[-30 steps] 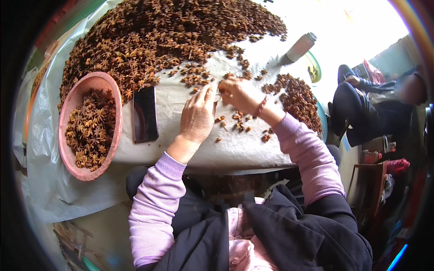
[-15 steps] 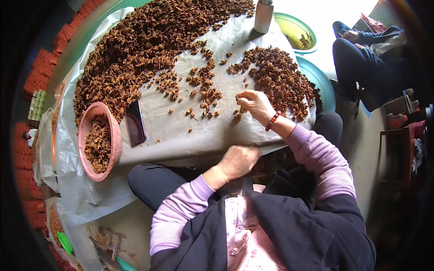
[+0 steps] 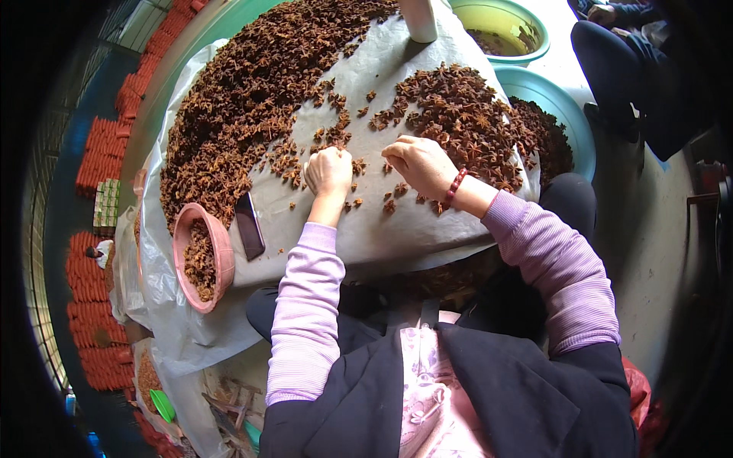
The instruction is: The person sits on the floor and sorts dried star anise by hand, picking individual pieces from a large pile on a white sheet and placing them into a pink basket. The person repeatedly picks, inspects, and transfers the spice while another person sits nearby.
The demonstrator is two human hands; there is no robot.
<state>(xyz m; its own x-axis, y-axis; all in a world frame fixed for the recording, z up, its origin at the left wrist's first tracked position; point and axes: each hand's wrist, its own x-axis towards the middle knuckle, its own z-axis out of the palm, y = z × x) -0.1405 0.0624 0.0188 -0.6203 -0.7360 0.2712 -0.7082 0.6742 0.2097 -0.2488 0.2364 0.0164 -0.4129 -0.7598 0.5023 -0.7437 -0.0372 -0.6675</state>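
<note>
Half a second on, my left hand [image 3: 329, 172] comes up from near my lap to the loose star anise [image 3: 284, 162] on the white sheet [image 3: 374, 243], while my right hand [image 3: 424, 164] stays by the smaller heap [image 3: 458, 107]. As I judge it, both hands are now at the work among the stray pieces rather than one alone.

In the head view, my left fingers are curled in, knuckles up; on my right, thumb and forefinger bend together and point down at the sheet. The backs of my hands cover my fingertips, so I can't tell whether either grips a piece.

Counting around me: two heaps on the sheet, the large heap [image 3: 244, 99] to the left and beyond, the smaller to the right; the loose pieces between them are too many to number. There is one pink basket [image 3: 224, 256] part filled with star anise, one dark phone [image 3: 249, 227] just beside it, one bottle [image 3: 419, 19] cut off by the upper edge, and two basins, one yellow-green [image 3: 544, 42] and one light blue [image 3: 585, 145] (the blue one holds star anise too). One beaded bracelet [image 3: 456, 185] circles my right wrist.
</note>
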